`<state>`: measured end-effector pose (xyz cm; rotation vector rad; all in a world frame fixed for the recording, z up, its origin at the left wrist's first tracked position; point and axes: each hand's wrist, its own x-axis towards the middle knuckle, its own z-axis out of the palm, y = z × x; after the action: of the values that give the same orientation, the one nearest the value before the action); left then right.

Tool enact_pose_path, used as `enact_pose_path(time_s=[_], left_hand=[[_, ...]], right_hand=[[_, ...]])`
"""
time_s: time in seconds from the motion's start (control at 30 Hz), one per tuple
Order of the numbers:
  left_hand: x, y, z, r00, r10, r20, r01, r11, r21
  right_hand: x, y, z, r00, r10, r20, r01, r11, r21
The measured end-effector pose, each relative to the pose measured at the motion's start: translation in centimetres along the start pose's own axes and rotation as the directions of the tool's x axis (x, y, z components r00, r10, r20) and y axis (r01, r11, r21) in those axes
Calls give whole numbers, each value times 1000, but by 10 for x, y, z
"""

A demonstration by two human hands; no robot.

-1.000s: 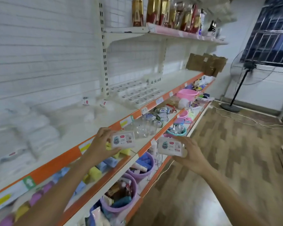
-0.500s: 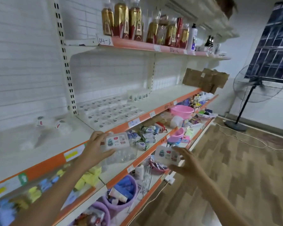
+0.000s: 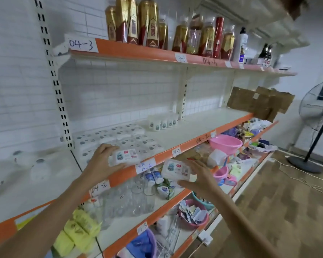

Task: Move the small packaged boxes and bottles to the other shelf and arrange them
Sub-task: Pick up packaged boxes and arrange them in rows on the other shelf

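small white labelled box (image 3: 126,156) is gripped by left hand (image 3: 101,162) above orange-edged white shelf (image 3: 192,127) | second white labelled box (image 3: 177,169) is gripped by right hand (image 3: 199,178)

Both hands moved fwd toward the shelf w/ the 04-2 labels (image 3: 176,152) since 1 s ago. Left hand (image 3: 100,164) carried its white box (image 3: 125,156) up and in; box now sits over the shelf's front edge, just ahead of the fingertips, next to the rows of white packs (image 3: 117,138). Right hand (image 3: 199,178) brought the 2nd box (image 3: 177,170) closer too, now just below the orange edge strip, left of the palm.
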<state>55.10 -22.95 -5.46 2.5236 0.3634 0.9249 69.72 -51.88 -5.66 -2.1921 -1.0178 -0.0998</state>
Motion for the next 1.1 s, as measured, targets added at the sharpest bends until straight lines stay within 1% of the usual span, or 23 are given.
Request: enact_pose_path(time_s=[0.1,0.23,0.33,0.5,0.6,0.73,0.87,1.0,1.1], left_hand=[[41,-17,18,998,-39,-41,41,999,35],[88,-40,38,992,-110,-69,114,992,49],[110,-51,48,982,-171,-80,176,983,56],[139,-64,56,947,-320,-40,322,946,45],[150,-68,62,911,-411,3,410,908,83],[156,-70,71,856,-517,27,512,853,95],[161,-65,82,829,-558,-17,555,821,134],[156,-62,96,769,-635,-78,638,769,32],[150,-62,105,740,-664,-102,666,745,-18]], right_hand=[[60,15,-2,997,-72,42,73,997,-22],[140,34,-4,984,-113,141,116,993,-13],[195,46,0,969,-162,188,168,986,-16],[278,51,23,937,-207,283,197,978,63],[318,53,49,897,-237,373,205,971,124],[352,58,87,826,-291,483,226,956,188],[377,68,117,775,-309,552,220,950,222],[389,74,134,702,-385,599,220,918,331],[389,79,143,703,-409,582,169,891,422]])
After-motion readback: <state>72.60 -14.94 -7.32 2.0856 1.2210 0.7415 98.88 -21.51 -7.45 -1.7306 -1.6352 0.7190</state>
